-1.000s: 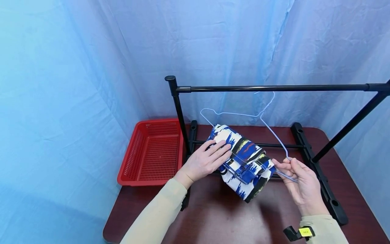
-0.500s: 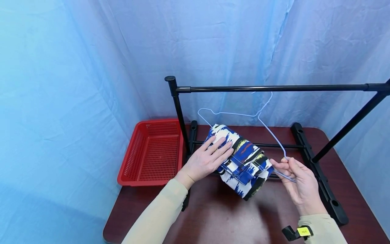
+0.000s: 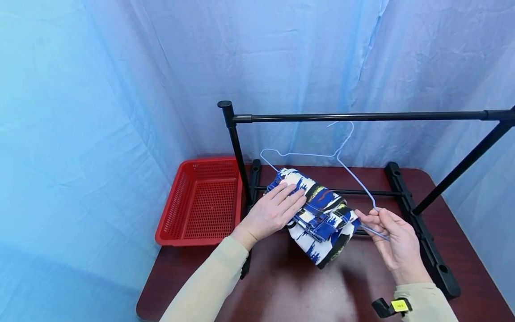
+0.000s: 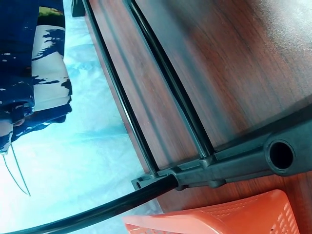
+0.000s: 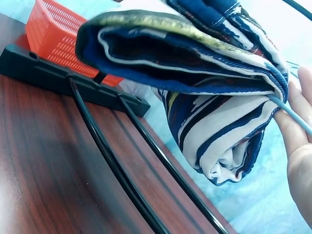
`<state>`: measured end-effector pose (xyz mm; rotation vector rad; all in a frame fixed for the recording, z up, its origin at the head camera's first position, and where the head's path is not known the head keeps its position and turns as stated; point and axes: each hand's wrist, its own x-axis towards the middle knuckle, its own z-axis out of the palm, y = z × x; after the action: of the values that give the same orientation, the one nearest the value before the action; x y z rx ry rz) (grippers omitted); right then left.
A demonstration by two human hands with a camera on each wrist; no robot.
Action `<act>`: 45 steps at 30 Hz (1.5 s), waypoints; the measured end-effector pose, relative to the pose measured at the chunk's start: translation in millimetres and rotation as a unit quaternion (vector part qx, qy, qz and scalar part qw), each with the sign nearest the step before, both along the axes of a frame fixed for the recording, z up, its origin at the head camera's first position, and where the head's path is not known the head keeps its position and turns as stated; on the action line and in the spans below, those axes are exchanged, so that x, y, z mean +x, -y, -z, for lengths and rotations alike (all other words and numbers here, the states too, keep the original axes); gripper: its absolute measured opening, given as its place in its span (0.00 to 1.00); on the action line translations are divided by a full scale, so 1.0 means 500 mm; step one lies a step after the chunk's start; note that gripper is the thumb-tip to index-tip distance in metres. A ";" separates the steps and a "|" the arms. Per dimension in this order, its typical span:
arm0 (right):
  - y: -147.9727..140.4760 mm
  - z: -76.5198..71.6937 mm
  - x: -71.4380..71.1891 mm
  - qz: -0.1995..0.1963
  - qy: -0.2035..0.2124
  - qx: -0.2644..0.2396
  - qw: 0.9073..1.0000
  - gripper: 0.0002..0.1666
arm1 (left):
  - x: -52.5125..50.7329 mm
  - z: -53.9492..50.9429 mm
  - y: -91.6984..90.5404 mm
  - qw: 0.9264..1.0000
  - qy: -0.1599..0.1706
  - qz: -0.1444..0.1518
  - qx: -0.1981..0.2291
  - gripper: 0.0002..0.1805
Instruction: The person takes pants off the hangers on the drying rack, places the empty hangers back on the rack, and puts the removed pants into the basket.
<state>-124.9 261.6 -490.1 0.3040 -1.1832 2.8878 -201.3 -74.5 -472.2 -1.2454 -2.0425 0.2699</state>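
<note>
A folded pair of patterned trousers (image 3: 322, 214), in blue, white, black and yellow, lies over the lower bar of a pale blue wire hanger (image 3: 358, 181). They are held above the table. My left hand (image 3: 267, 217) lies over their left part with extended fingers on top; its thumb is hidden. With my right hand (image 3: 396, 243) I pinch the hanger's right corner beside the fabric. The right wrist view shows layered folds of the trousers (image 5: 214, 73) and the hanger wire (image 5: 291, 112) running to my fingers. Their hanging end shows in the left wrist view.
A black garment rack (image 3: 362, 117) stands on the dark red-brown table (image 3: 289, 290), its top rail beyond my hands. To the left, a red perforated basket (image 3: 211, 208) sits beside the rack's left foot. Blue sheets (image 3: 301, 58) hang behind.
The hanger's hook and shoulders have shifted left and slightly down, and the trousers moved a little left with them. Both hands keep their places on the trousers and the hanger.
</note>
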 end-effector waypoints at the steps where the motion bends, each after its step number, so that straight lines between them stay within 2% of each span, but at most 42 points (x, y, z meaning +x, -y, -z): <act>1: 0.000 0.001 0.001 0.002 0.002 0.003 1.000 0.24 | 0.001 -0.001 -0.001 1.000 0.001 0.001 0.002 0.39; 10: 0.000 0.005 0.002 0.033 0.041 0.034 0.998 0.19 | 0.006 -0.013 -0.005 1.000 0.008 0.000 0.011 0.38; 17: -0.003 0.012 -0.001 0.017 0.052 0.006 0.999 0.20 | 0.006 -0.012 -0.009 1.000 0.008 -0.001 0.011 0.37; 21: -0.005 0.016 -0.001 0.014 0.064 0.007 0.998 0.20 | 0.007 -0.013 -0.012 1.000 0.009 0.000 0.013 0.36; 32: -0.011 0.028 -0.003 0.026 0.082 0.085 0.993 0.17 | 0.007 -0.025 -0.017 1.000 0.005 0.008 0.024 0.32; 45: -0.008 0.037 -0.005 0.028 0.110 0.105 0.988 0.16 | 0.007 -0.042 -0.020 0.998 0.011 0.021 0.052 0.29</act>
<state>-127.3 265.5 -508.5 -0.0495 -1.5063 2.8089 -197.6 -64.6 -451.0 -1.2294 -2.0209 0.1283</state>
